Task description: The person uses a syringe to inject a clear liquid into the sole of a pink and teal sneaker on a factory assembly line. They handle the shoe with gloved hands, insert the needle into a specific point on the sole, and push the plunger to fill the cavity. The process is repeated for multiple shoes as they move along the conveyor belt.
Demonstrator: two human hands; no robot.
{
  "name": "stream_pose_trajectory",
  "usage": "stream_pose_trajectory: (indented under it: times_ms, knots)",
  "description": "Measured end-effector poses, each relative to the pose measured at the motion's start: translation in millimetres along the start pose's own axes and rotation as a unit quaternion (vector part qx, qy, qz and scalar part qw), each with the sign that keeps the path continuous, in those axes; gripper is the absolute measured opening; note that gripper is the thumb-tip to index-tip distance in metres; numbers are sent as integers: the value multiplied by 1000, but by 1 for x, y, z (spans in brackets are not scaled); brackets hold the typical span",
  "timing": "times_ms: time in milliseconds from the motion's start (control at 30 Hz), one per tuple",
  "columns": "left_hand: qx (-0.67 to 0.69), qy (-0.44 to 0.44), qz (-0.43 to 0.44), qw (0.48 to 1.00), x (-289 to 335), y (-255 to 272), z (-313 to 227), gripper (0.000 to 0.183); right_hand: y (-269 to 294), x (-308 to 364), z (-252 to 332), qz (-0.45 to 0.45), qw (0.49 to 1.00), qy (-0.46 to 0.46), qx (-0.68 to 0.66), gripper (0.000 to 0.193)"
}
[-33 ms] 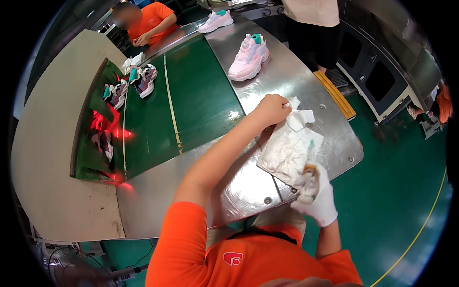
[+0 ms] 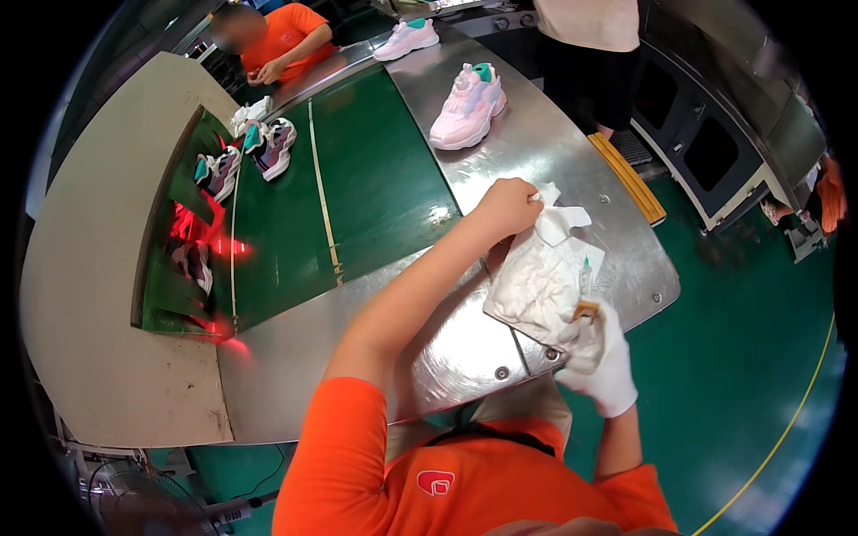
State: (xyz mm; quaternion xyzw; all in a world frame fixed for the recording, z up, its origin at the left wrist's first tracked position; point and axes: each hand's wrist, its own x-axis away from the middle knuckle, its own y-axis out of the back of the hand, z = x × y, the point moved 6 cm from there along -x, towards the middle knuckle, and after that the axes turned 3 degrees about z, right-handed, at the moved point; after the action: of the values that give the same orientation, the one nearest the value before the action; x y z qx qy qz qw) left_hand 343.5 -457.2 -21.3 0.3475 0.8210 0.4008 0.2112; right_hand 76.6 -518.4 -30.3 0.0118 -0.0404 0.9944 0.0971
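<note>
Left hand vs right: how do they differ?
The left hand is bare; the right hand wears a white glove. The left hand pinches the far end of the white cloth; the right hand, at its near end, curls around a blurred, partly tan item. Both are at the cloth.

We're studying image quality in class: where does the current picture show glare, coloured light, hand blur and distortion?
Head view throughout: white glare on the steel table; red light at the green belt's left side; gloved right hand slightly blurred; yellow floor line bowing near the picture's edge.
</note>
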Motion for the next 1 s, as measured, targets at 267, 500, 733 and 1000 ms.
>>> stream_pose_trajectory:
  times_ms: [267,500,733,1000]
  knots:
    - [57,105,-34,992,49,16,11,34,37,-36,40,-46,957,63,279,79]
    - [86,62,-81,991,35,1,9,35,52,-62,37,-109,934,141,311,85]
    - [89,53,-66,992,43,41,9,67,8,0,35,-69,984,116,119,93]
    - [669,222,-78,705,-19,69,154,76,-32,-8,-2,-24,973,111,202,97]
